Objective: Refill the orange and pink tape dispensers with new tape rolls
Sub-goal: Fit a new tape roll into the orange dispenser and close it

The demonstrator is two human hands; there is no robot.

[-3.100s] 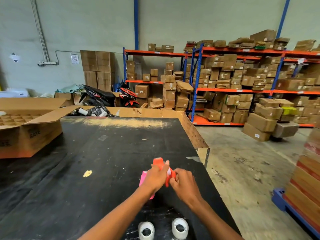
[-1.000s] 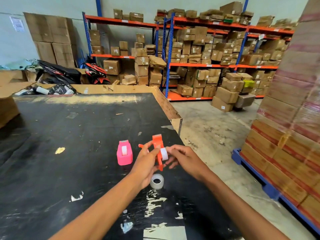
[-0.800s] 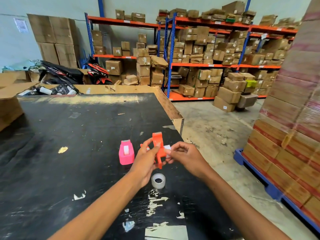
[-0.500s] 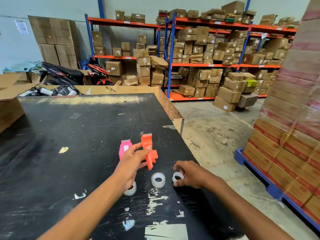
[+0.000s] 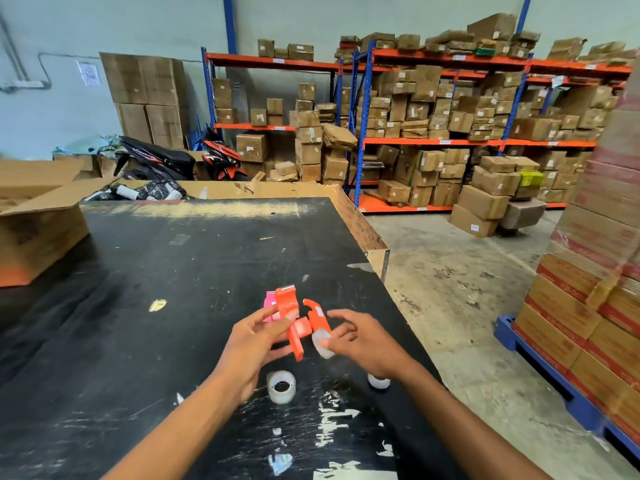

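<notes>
My left hand (image 5: 254, 344) holds the orange tape dispenser (image 5: 294, 320) above the black table (image 5: 138, 323), its side flap swung open to the right. My right hand (image 5: 363, 341) pinches a small clear tape roll (image 5: 321, 342) right beside the dispenser's open side. The pink dispenser (image 5: 269, 304) stands on the table just behind the orange one, mostly hidden by it. A clear tape roll (image 5: 281, 386) lies on the table below my hands. Another roll (image 5: 378, 381) peeks out under my right wrist.
The table's right edge (image 5: 377, 258) drops to the concrete floor. An open cardboard box (image 5: 38, 216) sits at the table's far left. Stacked wrapped cartons on a blue pallet (image 5: 595, 306) stand to the right. Shelving full of boxes lines the back wall.
My right hand put the old roll down on the table, picked up a tape roll and brought it back to the orange dispenser. The left hand kept the dispenser throughout.
</notes>
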